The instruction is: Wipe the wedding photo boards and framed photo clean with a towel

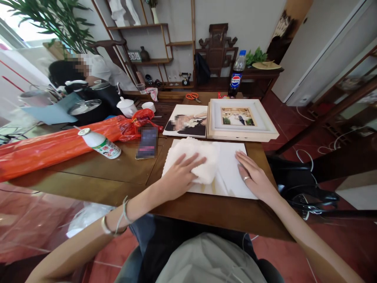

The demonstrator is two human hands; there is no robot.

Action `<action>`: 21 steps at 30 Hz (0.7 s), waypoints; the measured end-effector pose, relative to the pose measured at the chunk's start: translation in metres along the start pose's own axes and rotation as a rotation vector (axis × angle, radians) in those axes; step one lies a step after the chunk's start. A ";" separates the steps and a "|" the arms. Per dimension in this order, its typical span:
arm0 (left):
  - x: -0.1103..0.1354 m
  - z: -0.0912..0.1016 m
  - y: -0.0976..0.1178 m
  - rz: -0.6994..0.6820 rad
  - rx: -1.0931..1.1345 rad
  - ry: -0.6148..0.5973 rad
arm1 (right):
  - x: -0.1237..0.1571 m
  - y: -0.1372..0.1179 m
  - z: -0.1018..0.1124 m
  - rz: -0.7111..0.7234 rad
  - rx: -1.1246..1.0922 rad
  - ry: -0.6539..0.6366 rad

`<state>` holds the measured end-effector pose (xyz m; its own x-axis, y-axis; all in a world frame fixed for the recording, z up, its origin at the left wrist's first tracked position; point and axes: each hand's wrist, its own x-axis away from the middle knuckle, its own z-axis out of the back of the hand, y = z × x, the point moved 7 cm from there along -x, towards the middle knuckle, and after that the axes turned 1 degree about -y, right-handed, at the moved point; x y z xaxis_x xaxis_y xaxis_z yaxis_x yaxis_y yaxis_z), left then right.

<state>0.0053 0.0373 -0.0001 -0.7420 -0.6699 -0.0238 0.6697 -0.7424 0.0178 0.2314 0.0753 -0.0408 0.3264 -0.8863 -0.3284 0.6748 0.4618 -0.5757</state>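
A white fluffy cloth (203, 155) lies over the left part of a flat pale panel (228, 161) at the table's front edge. On top of the cloth rests my left hand (181, 175), palm down with its fingers spread; they do not visibly pinch it. My right hand (255, 175), wearing a ring, lies with fingers stretched out along the panel's right edge. The panel's face shows faint yellowish marks low down; the rest is under the cloth. Just behind it are a photo panel (188, 127) and a white-framed picture (244, 131).
Left on the wooden table (123, 171) are a phone (146, 143), a white bottle (100, 143) on its side and a long red plastic-wrapped bundle (67, 139). Orange-handled scissors (193, 96) and a cola bottle (237, 74) stand farther back. Another person (100, 68) is at the far left.
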 end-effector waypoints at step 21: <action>-0.002 -0.006 -0.054 0.075 -0.059 0.058 | 0.001 0.001 0.000 -0.003 -0.018 0.004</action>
<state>-0.0297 0.0788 -0.0067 -0.6881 -0.7209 -0.0823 0.7250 -0.6877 -0.0374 0.2323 0.0753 -0.0416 0.3221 -0.8876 -0.3293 0.6638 0.4598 -0.5899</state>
